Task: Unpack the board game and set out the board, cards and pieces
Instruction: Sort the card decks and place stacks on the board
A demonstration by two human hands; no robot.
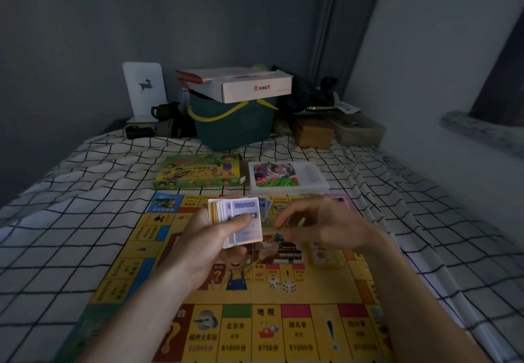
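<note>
I see the left hand (211, 239) holding a thick stack of small white and purple cards (236, 221). The fingers curl round the stack from below and the thumb presses flat on the top card. The cards fan out a bit at the far end, away from the thumb.

The right hand (320, 226) is just beside the stack, on its right side, and not touching it. Its fingers are loosely bent and spread, and they hold nothing that I can see. The hand looks a bit blurry, so I cannot tell more about its fingertips.

Right under both hands lies the big flat yellow game board (255, 286). It is open on a white bed sheet with black check lines (65, 221). Two white dice with black dots (282, 284) sit on the board, below the right hand and nearer to me than the stack. A few more purple cards (265, 206) lie on the board just past the stack.

Farther away than the hands, off the board's far edge, I see a green cardboard game box with cartoon kids on it (198, 171), behind the left hand. Beside it, behind the right hand, is a clear plastic tray (309, 178) with small green and red pieces (276, 182) in it.

Well beyond those stands a dark green bucket with a yellow handle (234, 124), with a white cardboard box (249, 84) on top.
</note>
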